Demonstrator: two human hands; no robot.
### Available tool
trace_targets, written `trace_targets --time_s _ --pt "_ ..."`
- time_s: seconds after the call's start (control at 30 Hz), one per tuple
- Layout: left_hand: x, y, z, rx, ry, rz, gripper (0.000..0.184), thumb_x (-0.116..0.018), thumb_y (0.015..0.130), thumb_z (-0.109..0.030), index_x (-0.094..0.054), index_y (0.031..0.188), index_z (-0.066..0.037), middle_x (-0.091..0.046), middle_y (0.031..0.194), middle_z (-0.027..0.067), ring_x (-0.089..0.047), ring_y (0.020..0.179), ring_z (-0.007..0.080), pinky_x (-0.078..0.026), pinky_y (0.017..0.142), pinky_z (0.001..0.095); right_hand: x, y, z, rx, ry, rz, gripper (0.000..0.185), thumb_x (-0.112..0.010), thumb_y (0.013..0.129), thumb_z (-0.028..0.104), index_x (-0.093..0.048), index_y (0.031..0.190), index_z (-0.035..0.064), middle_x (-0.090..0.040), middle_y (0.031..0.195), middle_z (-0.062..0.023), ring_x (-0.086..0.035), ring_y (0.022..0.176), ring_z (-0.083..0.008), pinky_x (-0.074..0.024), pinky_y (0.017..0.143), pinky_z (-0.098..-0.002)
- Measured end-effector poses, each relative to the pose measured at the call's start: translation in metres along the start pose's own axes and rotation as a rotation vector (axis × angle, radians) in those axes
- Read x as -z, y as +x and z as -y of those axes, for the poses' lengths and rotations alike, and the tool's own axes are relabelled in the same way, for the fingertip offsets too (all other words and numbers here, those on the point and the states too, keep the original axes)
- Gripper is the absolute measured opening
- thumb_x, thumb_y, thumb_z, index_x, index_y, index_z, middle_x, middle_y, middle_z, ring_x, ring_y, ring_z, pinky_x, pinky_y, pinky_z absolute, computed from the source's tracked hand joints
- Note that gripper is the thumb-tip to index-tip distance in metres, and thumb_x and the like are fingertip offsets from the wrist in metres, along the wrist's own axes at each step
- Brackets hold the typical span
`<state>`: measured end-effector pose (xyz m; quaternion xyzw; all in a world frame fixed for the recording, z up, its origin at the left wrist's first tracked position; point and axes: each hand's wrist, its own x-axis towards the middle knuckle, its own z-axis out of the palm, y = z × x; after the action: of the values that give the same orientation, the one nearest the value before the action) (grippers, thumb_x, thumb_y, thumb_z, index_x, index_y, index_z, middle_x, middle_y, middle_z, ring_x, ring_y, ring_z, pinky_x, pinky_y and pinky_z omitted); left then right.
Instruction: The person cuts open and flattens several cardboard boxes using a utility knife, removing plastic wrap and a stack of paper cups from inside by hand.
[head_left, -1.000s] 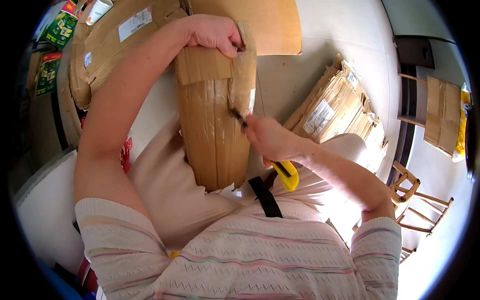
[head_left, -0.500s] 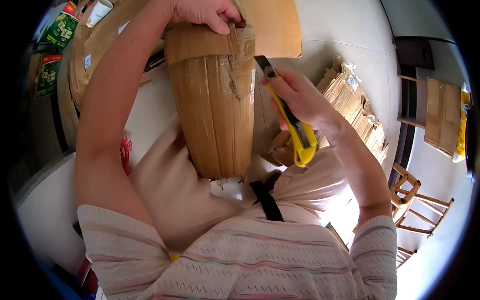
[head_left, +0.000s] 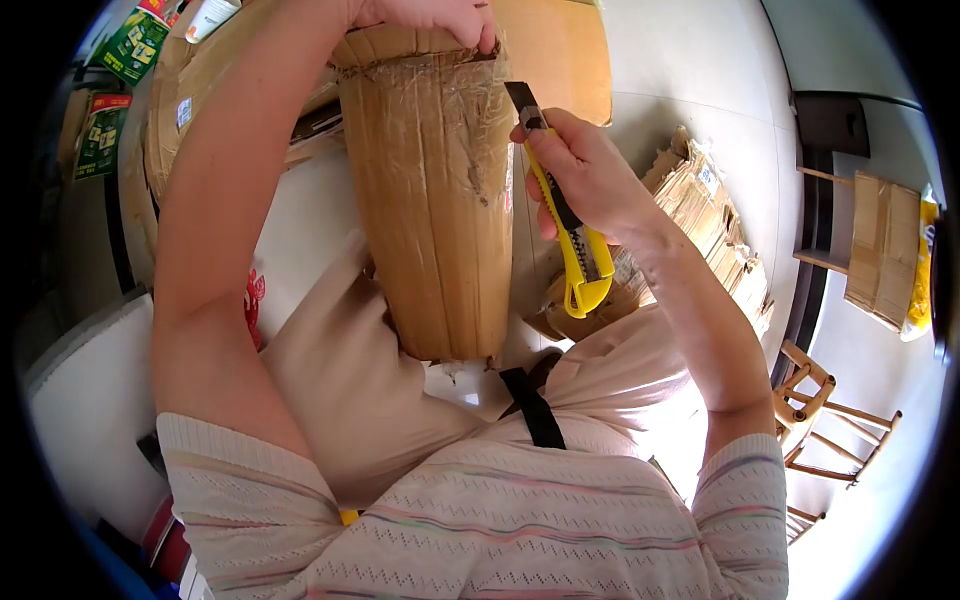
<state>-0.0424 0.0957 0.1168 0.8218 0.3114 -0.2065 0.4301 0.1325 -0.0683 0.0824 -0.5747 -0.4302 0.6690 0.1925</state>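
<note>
At the far left, a green-and-red printed packet (head_left: 102, 135) lies below a similar one; beside them, a white paper cup (head_left: 211, 18) lies on its side near the upper left edge of a large brown cardboard box (head_left: 215, 85); the left hand (head_left: 428, 14), partly cut off by the top of the view, has finger and thumb clamped on the upper right corner of a tall, tapering brown cardboard carton (head_left: 430, 200) with clear tape across its upper front; the carton stands between the person's beige-trousered knees, its ragged lower edge towards the waist; behind its upper right edge is a flat tan cardboard sheet (head_left: 562, 60); the right hand (head_left: 585, 165) is closed round a yellow-and-black utility knife (head_left: 573, 255), blade pointing up by the carton's right edge, though I cannot tell whether it touches; past that forearm, torn, flattened brown cardboard (head_left: 705, 205) lies on the pale tiled floor (head_left: 655, 70); at the far right is a bamboo-coloured wooden stool (head_left: 810, 385).
</note>
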Motion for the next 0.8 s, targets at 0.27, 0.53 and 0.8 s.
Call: trace_targets --time_s 0.27,0.53,0.8 --pt "0.006 0.01 0.021 -0.268 -0.058 0.014 0.042 -0.052 0.081 -0.025 -0.061 0.111 0.003 -0.06 0.118 0.0149 -0.055 0.107 0.0235 -0.037 0.095 0.0303 -0.001 0.009 0.012 0.034 -0.154 0.008 0.028 -0.035 0.096 0.022 -0.047 0.107 0.0 -0.051 0.062 -0.0051 -0.052 0.04 -0.013 -0.0426 0.04 -0.0251" --pt "0.004 0.017 0.02 -0.248 0.032 0.007 0.047 -0.054 0.077 -0.028 -0.06 0.114 0.001 -0.062 0.113 0.0159 -0.057 0.104 0.0242 -0.04 0.092 0.0314 0.005 0.018 0.028 -0.018 -0.5 0.024 0.028 -0.035 0.096 0.022 -0.047 0.104 -0.0019 -0.052 0.064 -0.0072 -0.054 0.041 -0.0152 -0.0443 0.042 -0.0284" --pt "0.002 -0.003 -0.005 0.168 0.127 -0.158 0.045 -0.063 0.07 -0.034 -0.065 0.104 -0.004 -0.066 0.101 0.0153 -0.062 0.091 0.0261 -0.048 0.078 0.0368 0.003 0.027 0.033 -0.031 -0.654 0.032 0.027 -0.037 0.095 0.024 -0.044 0.096 -0.0016 -0.05 0.062 -0.0078 -0.055 0.041 -0.0173 -0.0449 0.043 -0.031"
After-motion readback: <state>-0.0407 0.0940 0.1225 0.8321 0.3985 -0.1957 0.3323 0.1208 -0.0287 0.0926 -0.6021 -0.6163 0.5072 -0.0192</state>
